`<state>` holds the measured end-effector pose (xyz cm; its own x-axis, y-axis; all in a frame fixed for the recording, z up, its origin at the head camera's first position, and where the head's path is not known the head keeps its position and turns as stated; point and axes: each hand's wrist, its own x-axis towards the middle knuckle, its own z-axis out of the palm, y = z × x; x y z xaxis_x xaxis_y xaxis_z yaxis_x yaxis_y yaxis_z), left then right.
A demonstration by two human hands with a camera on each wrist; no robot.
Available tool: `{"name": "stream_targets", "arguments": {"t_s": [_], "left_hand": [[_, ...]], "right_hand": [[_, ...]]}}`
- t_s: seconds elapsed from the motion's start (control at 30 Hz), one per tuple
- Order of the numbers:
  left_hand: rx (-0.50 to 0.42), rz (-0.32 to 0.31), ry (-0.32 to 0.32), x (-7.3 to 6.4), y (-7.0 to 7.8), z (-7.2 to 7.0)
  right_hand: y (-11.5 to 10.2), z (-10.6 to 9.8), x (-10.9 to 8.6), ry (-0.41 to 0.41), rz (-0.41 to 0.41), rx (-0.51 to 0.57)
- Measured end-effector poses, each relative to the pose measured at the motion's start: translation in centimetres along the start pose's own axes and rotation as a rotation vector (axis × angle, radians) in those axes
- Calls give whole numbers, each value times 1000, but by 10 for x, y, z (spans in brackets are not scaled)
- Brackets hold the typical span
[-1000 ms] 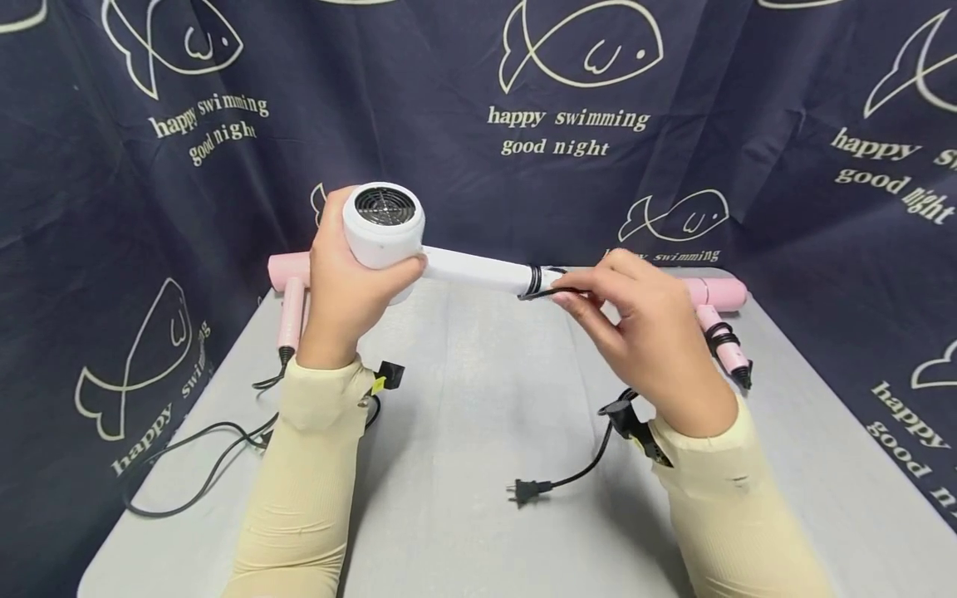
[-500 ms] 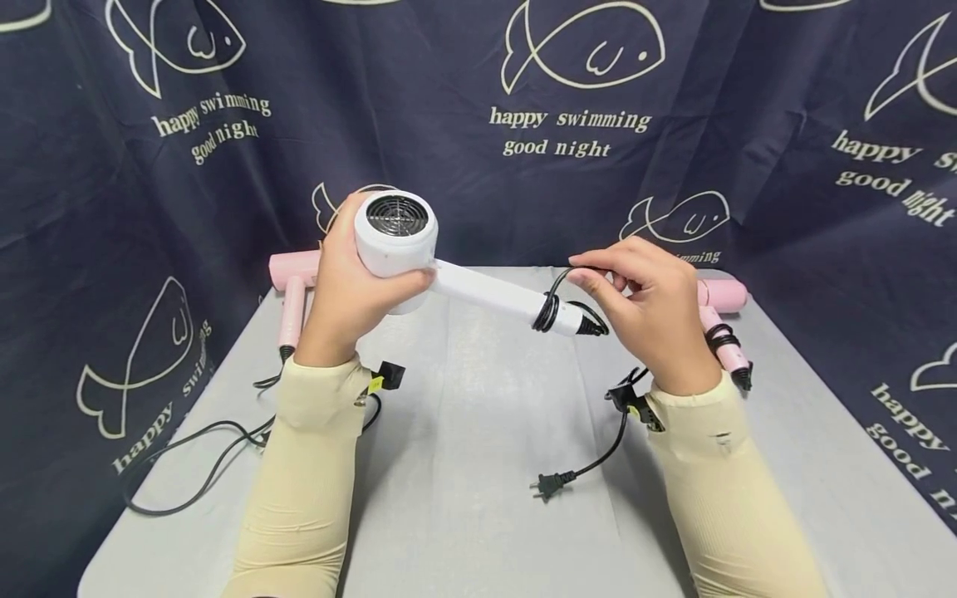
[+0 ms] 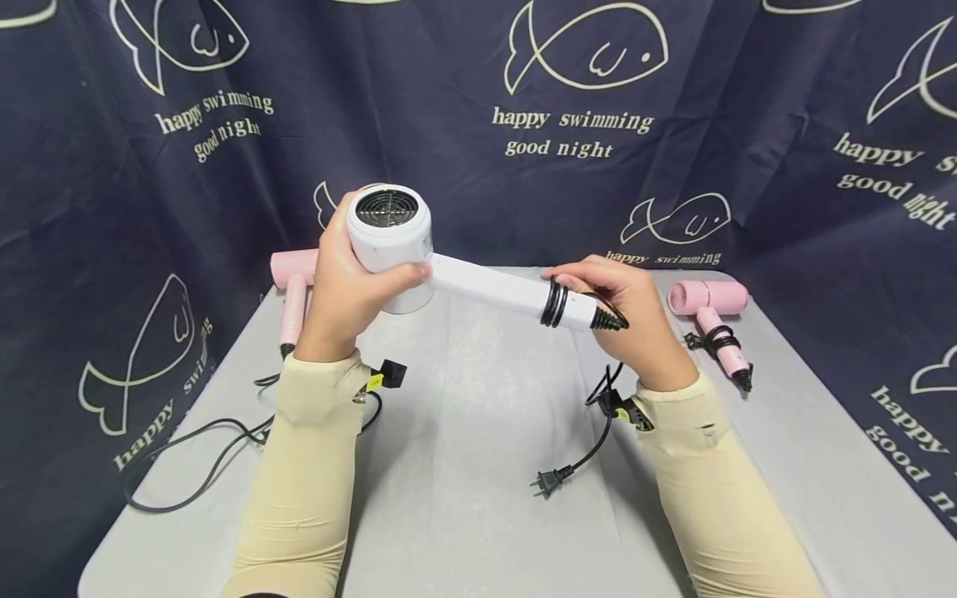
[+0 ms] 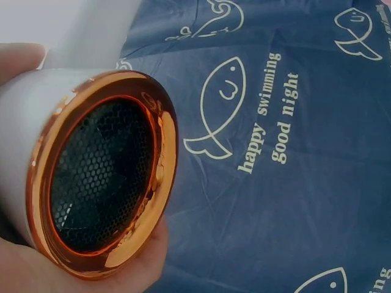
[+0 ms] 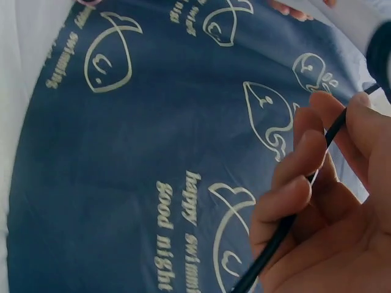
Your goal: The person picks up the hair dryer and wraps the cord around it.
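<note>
My left hand (image 3: 347,278) grips the head of a white hair dryer (image 3: 489,286), holding it above the table with its handle sloping down to the right. In the left wrist view the dryer's copper-coloured rim (image 4: 168,183) surrounds a dark honeycomb grille. Black cord (image 3: 554,301) is coiled several times around the handle's lower end. Behind that end, my right hand (image 3: 635,320) pinches the cord; in the right wrist view the black cord (image 5: 275,241) runs across its curled fingers. The cord's two-pin plug (image 3: 552,480) hangs below the right wrist.
A pink hair dryer (image 3: 294,303) lies at the back left, partly behind the left hand, its loose cord (image 3: 202,490) trailing over the grey table (image 3: 478,531). Another pink dryer (image 3: 710,299), cord wound on its handle, lies at the back right. A dark fish-print curtain (image 3: 449,100) surrounds the table.
My right hand moved out to the right with the cord, then back left behind the handle. The handle tilted further down, then rose slightly. The cord's coils on the handle shifted.
</note>
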<state>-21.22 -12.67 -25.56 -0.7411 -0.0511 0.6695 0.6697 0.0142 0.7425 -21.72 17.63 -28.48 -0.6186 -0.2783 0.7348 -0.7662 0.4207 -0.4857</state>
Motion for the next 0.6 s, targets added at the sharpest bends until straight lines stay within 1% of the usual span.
{"name": "stream_targets", "arguments": {"t_s": [0.07,0.1,0.17,0.2,0.23,0.27,0.33,0.4,0.5,0.6], "left_hand": [[9,3,17,0,-1,0],[10,3,30,0,-1,0],[1,9,63,0,-2,0],[-1,13,80,0,-2,0],[-9,17,96,-1,2,2],[-20,17,112,-1,3,2],[-43,21,137,0,3,3],[-56,21,157,1,2,3],[-105,19,189,4,-2,5],[-169,13,246,6,-9,5]], "right_hand": [[11,6,-3,-24,29,-10],[17,9,-4,-41,59,-22],[26,12,-6,-102,149,-40],[25,14,-6,-136,186,-30],[24,15,-6,-170,224,-13],[22,16,-5,-201,247,-4],[20,19,-5,-230,245,27],[17,22,-4,-225,200,74],[14,24,-6,-200,147,97],[11,26,-7,-208,145,108]]}}
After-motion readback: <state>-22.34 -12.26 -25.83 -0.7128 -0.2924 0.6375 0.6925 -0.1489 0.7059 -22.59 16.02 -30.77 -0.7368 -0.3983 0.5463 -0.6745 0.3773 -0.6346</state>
